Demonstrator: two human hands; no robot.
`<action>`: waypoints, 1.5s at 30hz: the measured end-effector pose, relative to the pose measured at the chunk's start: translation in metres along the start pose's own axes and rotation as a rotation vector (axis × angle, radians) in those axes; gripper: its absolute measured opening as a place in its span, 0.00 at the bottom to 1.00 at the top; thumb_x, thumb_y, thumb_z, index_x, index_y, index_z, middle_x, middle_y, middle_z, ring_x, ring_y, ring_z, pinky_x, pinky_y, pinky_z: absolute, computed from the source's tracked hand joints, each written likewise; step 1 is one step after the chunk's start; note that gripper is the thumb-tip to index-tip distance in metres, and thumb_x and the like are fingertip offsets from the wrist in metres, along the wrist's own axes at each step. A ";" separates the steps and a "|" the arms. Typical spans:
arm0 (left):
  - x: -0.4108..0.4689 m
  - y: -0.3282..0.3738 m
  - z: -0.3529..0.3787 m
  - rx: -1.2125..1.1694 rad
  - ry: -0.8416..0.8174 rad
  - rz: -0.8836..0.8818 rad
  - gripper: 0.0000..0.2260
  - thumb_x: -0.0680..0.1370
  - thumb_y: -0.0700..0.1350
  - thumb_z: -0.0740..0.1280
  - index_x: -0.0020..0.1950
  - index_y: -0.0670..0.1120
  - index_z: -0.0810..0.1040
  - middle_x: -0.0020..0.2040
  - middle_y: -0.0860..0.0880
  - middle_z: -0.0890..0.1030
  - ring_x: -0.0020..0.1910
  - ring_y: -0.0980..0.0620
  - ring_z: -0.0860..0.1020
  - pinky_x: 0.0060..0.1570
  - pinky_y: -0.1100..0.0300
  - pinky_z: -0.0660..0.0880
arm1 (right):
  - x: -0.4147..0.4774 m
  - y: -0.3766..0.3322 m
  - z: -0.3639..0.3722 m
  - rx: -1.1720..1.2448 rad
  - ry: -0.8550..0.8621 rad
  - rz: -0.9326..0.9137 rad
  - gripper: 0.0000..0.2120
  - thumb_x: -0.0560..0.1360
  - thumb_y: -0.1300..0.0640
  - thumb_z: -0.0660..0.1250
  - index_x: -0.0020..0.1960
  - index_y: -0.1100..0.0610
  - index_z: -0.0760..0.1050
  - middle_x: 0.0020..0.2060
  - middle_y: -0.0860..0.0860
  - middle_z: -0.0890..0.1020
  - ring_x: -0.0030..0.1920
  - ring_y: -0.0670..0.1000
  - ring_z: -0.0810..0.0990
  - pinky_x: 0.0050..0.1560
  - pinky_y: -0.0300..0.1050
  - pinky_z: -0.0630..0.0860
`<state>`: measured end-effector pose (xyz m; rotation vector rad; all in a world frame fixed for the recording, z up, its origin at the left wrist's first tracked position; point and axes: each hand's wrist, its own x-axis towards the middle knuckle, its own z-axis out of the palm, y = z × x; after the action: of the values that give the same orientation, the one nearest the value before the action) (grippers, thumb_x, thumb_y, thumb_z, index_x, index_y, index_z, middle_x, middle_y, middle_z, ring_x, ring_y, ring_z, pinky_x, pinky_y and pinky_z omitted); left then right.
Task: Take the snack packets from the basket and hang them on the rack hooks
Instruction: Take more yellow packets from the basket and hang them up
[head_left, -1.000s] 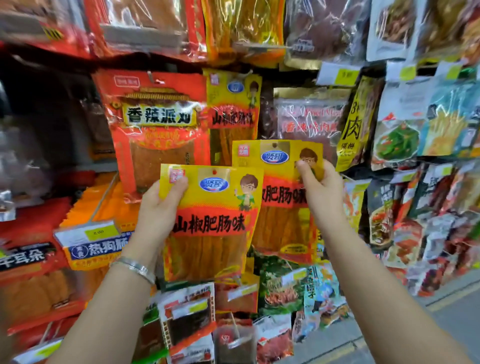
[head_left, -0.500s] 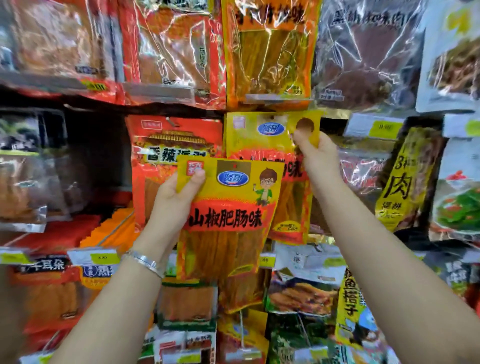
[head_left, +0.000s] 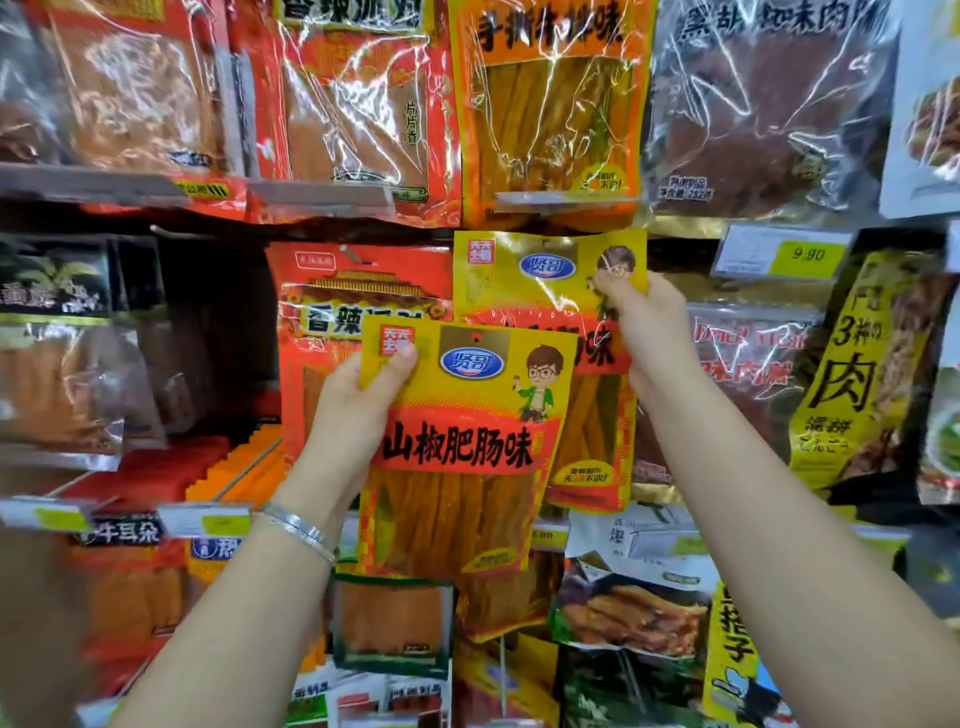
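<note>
Two fingers-and-thumb pinches: left hand (head_left: 353, 410) on front packet (head_left: 467, 447), right hand (head_left: 649, 338) on rear packet (head_left: 530, 291).

Both bare forearms rise from the lower corners and angle in toward each other. The left hand (head_left: 358, 410) grips the top left corner of a yellow snack packet (head_left: 467, 441), its thumb (head_left: 402, 358) pressed flat on the front and its fingers hidden behind. A silver bangle (head_left: 298, 530) circles the left wrist. The right hand (head_left: 644, 332), held higher, pinches the upper right corner of a second yellow packet (head_left: 519, 280) with its fingers curled.
</note>
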<state>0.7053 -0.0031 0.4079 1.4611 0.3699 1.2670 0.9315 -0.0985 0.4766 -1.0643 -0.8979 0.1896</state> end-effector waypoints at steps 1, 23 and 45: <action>0.001 0.000 -0.001 -0.001 0.003 -0.001 0.13 0.67 0.63 0.72 0.46 0.58 0.83 0.44 0.50 0.86 0.42 0.49 0.85 0.34 0.58 0.79 | 0.000 -0.001 0.001 -0.008 0.000 0.002 0.04 0.73 0.58 0.67 0.40 0.53 0.77 0.33 0.48 0.83 0.36 0.48 0.83 0.36 0.42 0.78; 0.016 0.011 0.014 -0.121 -0.006 -0.047 0.15 0.72 0.57 0.69 0.53 0.50 0.80 0.48 0.47 0.85 0.46 0.47 0.84 0.37 0.56 0.80 | -0.024 0.019 0.009 -0.298 0.070 -0.117 0.20 0.75 0.43 0.60 0.61 0.52 0.72 0.59 0.49 0.77 0.61 0.49 0.75 0.65 0.55 0.70; 0.044 0.048 0.079 0.432 -0.070 0.554 0.25 0.77 0.39 0.61 0.74 0.52 0.65 0.62 0.73 0.61 0.63 0.79 0.59 0.67 0.69 0.61 | 0.001 -0.019 0.011 -0.157 0.119 -0.221 0.08 0.74 0.50 0.68 0.36 0.44 0.77 0.35 0.43 0.81 0.37 0.47 0.79 0.42 0.50 0.75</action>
<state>0.7687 -0.0253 0.4846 2.0650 0.2008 1.6315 0.9189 -0.0998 0.4944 -1.0997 -0.9262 -0.1294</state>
